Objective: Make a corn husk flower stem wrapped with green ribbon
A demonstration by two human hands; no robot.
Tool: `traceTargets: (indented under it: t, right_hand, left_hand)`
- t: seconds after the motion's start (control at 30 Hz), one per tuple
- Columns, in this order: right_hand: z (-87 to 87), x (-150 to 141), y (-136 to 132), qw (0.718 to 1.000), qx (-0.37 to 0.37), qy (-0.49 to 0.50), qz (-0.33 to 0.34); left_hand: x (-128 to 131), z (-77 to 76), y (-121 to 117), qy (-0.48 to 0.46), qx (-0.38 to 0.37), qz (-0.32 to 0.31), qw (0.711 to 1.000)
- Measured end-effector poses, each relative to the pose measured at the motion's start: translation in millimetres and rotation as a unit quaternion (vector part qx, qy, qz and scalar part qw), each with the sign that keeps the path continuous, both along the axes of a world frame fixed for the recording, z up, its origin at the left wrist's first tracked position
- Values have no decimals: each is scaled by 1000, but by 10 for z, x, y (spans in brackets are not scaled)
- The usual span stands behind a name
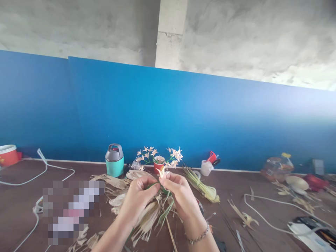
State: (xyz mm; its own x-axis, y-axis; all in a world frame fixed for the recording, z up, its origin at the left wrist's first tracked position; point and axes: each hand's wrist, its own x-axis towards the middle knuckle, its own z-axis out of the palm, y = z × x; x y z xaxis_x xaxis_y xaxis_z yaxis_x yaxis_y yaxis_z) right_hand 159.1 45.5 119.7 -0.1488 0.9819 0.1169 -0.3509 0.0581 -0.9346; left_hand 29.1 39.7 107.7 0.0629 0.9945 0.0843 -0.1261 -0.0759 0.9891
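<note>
My left hand (139,194) and my right hand (178,192) are raised together over the brown floor, fingers pinched on a small pale straw flower (161,172) with a thin green stem. A bracelet sits on my right wrist. Below my hands lies a heap of dried leaf strips (149,213). Behind my hands, a red cup (158,165) holds several finished straw flowers (157,155).
A teal flask (114,160) stands by the blue wall. A white cup with red scissors (208,164) is to the right, next to a bundle of green-yellow strips (202,185). White cables (36,175) run across the floor. Clutter (296,178) lies far right.
</note>
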Motion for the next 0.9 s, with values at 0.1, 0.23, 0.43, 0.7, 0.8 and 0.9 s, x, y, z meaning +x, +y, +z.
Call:
traceTargets:
  t: [0.1,0.23,0.43,0.7,0.8,0.9]
  right_hand:
    - [0,9,0,1000,-1,-28,-9]
    - [11,20,-22,999,7,-52,-14]
    - [28,13,-39,999,16,-51,-9]
    - [30,18,-41,999,0,-32,7]
    - [21,49,-50,998,-18,4,64]
    - [3,73,-52,992,-37,41,114]
  left_hand:
    - [-12,13,2,28,14,-4,999]
    - [-51,79,-33,82,53,-32,995]
    - [-51,147,-94,115,61,-19,991]
    - [-47,172,-71,48,9,-30,998]
    - [-57,133,-67,-33,-30,-67,997]
    - [-57,82,-62,-97,-54,-95,989]
